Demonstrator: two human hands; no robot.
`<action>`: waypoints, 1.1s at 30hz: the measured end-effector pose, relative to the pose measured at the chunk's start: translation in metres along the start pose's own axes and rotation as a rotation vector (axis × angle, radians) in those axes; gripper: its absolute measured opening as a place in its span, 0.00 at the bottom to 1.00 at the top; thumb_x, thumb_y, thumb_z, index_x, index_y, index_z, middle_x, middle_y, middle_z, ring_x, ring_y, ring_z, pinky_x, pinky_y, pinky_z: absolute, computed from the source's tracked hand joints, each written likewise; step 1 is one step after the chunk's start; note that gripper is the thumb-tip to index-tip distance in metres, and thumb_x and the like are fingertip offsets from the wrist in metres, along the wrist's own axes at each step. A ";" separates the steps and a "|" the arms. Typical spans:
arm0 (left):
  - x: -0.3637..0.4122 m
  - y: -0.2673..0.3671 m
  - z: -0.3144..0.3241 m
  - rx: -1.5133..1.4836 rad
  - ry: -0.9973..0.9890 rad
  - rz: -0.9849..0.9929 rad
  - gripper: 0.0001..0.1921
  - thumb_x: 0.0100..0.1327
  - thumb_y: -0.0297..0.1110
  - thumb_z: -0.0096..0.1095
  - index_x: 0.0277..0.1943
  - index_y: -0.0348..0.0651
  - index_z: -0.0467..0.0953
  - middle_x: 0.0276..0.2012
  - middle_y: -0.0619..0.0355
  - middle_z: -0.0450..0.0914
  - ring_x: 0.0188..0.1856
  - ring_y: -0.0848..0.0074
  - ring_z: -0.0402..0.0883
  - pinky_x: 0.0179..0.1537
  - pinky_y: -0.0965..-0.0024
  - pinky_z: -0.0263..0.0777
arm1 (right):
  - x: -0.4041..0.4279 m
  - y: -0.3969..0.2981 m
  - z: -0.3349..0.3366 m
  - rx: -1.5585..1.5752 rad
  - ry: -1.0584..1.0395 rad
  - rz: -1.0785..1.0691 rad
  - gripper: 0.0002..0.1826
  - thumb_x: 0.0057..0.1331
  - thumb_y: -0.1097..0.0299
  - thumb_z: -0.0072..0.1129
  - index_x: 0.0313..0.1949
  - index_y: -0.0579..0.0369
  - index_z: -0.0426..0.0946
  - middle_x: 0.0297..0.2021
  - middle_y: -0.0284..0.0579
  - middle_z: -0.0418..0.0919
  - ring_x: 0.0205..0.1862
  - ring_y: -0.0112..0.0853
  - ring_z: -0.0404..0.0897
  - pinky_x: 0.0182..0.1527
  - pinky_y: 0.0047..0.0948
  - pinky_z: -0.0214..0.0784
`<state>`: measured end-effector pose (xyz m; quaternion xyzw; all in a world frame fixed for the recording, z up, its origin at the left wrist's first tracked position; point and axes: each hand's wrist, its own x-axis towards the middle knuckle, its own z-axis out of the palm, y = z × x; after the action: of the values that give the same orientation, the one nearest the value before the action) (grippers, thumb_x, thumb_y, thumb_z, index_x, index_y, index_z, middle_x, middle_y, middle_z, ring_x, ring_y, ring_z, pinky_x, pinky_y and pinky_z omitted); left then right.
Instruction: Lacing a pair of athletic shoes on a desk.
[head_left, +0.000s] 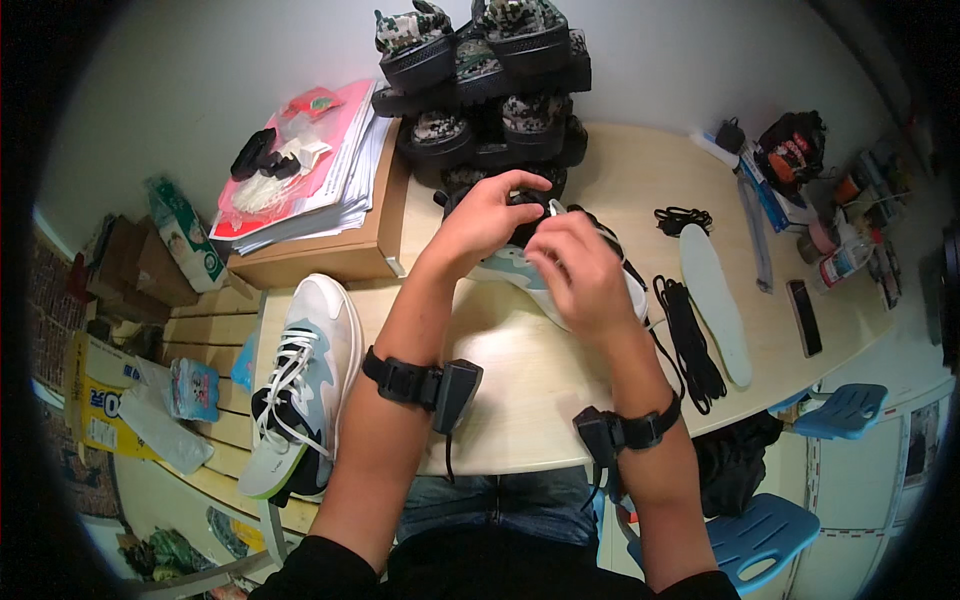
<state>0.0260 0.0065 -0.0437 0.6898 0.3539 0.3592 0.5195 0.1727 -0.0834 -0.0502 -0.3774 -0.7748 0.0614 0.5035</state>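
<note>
A white and light-blue sneaker (517, 271) lies crosswise on the table under both my hands. My left hand (504, 206) is at the shoe's dark opening, thumb and fingers curled around a dark part there. My right hand (574, 266) is just to the right, fingers bent near a white lace or loop (555, 208); its fingertips are partly hidden, so its hold is unclear. Black laces run over the toe half. At the table's left edge is the matching sneaker (304, 375) with white laces and a grey insole (274, 466) partly out of its heel.
Camouflage shoes (525, 45) are stacked behind the hands. A cardboard box (322, 259) with papers stands back left. On the right lie black lace bundles (686, 345), a pale insole (712, 300), a phone (805, 318), a grey strap (754, 232) and a plastic bottle (844, 262).
</note>
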 end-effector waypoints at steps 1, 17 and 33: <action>0.002 -0.004 0.001 -0.021 0.005 -0.039 0.17 0.61 0.23 0.59 0.54 0.37 0.75 0.47 0.59 0.78 0.46 0.79 0.75 0.50 0.74 0.68 | 0.002 -0.009 -0.002 0.154 -0.081 0.004 0.04 0.62 0.75 0.58 0.37 0.60 0.75 0.35 0.48 0.75 0.35 0.41 0.77 0.38 0.33 0.70; 0.002 -0.001 0.003 -0.032 0.000 -0.039 0.16 0.61 0.23 0.58 0.53 0.35 0.76 0.46 0.58 0.79 0.47 0.80 0.75 0.52 0.75 0.67 | -0.003 -0.010 -0.013 -0.208 -0.208 0.592 0.19 0.64 0.58 0.59 0.24 0.63 0.78 0.19 0.57 0.77 0.21 0.52 0.77 0.26 0.42 0.68; 0.002 -0.005 0.004 -0.053 0.007 -0.023 0.15 0.61 0.22 0.58 0.52 0.36 0.77 0.43 0.60 0.79 0.41 0.82 0.76 0.46 0.76 0.70 | -0.014 -0.027 0.004 0.269 -0.838 0.265 0.10 0.53 0.67 0.58 0.21 0.61 0.76 0.19 0.53 0.76 0.22 0.47 0.76 0.30 0.40 0.68</action>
<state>0.0304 0.0072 -0.0488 0.6704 0.3542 0.3648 0.5403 0.1579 -0.1106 -0.0494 -0.3473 -0.8416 0.3727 0.1793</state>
